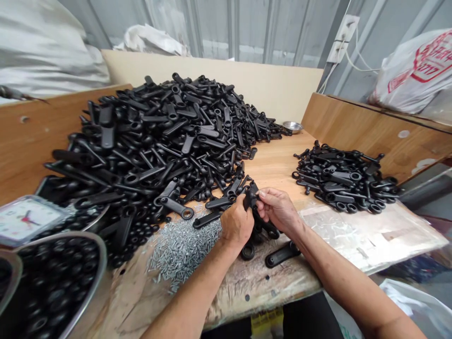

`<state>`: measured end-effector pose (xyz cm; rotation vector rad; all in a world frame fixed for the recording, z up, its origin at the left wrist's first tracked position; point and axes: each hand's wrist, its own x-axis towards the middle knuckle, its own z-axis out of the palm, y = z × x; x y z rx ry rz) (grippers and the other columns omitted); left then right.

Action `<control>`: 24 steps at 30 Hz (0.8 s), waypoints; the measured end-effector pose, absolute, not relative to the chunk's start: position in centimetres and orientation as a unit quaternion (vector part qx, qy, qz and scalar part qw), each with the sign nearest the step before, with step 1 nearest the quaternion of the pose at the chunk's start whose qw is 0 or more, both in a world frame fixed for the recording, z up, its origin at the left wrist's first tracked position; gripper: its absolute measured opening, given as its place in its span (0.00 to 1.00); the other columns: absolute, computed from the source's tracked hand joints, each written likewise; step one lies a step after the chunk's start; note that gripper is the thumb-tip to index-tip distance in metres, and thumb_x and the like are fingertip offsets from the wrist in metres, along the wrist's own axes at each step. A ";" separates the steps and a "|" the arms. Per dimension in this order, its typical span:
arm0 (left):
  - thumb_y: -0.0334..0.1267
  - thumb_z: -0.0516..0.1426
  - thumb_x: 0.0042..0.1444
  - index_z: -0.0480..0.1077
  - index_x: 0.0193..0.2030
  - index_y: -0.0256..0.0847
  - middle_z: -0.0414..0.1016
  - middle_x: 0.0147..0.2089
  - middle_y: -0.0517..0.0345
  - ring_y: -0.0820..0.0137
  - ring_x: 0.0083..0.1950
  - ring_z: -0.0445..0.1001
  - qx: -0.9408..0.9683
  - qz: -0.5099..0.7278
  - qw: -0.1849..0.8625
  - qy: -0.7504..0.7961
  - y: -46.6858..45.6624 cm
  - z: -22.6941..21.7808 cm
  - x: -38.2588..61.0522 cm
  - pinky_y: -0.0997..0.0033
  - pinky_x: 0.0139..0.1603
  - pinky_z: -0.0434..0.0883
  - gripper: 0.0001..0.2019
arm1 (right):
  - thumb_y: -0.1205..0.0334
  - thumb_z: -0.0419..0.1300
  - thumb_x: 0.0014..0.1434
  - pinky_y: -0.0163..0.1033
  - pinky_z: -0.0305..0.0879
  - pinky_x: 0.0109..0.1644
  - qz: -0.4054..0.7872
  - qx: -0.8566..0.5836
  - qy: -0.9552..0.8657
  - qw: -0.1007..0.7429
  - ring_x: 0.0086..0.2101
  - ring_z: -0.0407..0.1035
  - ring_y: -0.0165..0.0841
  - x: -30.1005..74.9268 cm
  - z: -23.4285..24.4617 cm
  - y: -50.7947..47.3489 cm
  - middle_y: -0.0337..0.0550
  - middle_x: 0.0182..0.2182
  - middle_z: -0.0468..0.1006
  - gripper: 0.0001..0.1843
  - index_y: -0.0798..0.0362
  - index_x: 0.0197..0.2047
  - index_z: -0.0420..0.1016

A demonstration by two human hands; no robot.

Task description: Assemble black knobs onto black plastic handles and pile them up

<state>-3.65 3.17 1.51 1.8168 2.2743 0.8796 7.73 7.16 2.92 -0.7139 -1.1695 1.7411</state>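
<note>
A black plastic crank handle (250, 197) is held above the front of the counter (270, 162), gripped in my left hand (236, 221), fingers curled around it, while my right hand (277, 209) pinches thumb to fingertips at its upper end; I cannot tell whether a small part sits in that pinch. Silvery screws (185, 247) lie in a pile beside my left hand. Beyond rises a large heap of black handles (169, 136), with a smaller heap (344, 179) at right and a bowl of round black knobs (58, 278) at near left.

Black part (250, 200) partly hidden by fingers (265, 196), clock (21, 227) cut off at left edge, its numerals blurred; red-printed bag (406, 80) cropped at right, bowl (102, 256) of black knobs (56, 282) cropped below
</note>
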 end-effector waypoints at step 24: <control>0.47 0.47 0.55 0.53 0.59 0.37 0.72 0.34 0.50 0.60 0.35 0.71 0.652 0.313 -0.029 0.690 3.5 0.6 -3.8 0.66 0.34 0.66 0.27 | 0.58 0.60 0.48 0.27 0.42 0.13 0.764 -0.241 -0.463 0.379 0.13 0.52 0.20 8.8 4.4 7.5 0.31 0.14 0.63 0.11 0.56 0.26 0.65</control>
